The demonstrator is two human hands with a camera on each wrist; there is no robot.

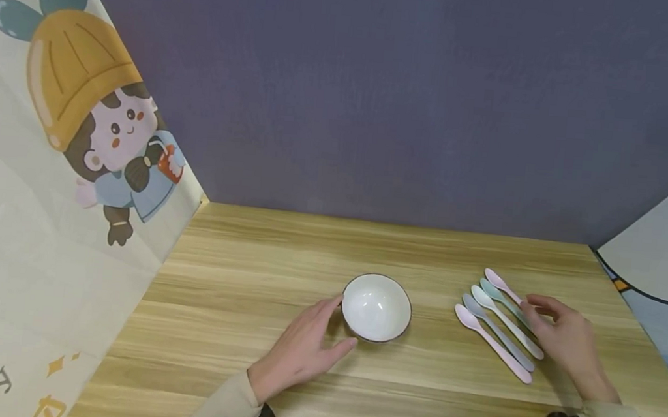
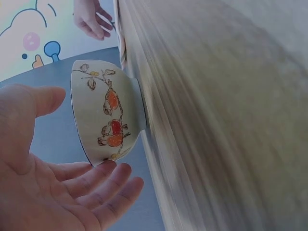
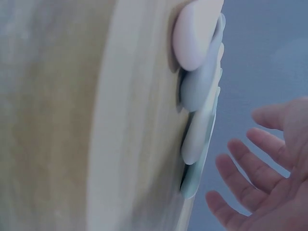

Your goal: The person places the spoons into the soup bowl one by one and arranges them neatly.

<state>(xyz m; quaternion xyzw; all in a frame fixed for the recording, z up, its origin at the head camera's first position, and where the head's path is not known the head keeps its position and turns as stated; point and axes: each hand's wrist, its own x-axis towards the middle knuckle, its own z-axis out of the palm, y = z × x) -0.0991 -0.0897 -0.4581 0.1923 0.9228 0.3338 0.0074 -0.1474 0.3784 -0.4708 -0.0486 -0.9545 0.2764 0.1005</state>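
Five spoons (image 1: 507,322) are lying side by side on the wooden table (image 1: 414,391), right of the upright bowl (image 1: 376,309). Left hand (image 1: 303,348) is spreading thumb and fingers beside the bowl's rim; can't tell contact. Right hand (image 1: 568,337) is hovering by the spoon handles, fingers loosely spread.

White bowl (image 2: 98,108) patterned orange-red, pink, teal, white and grey spoons (image 1: 509,322), wood-grained table (image 1: 235,273)
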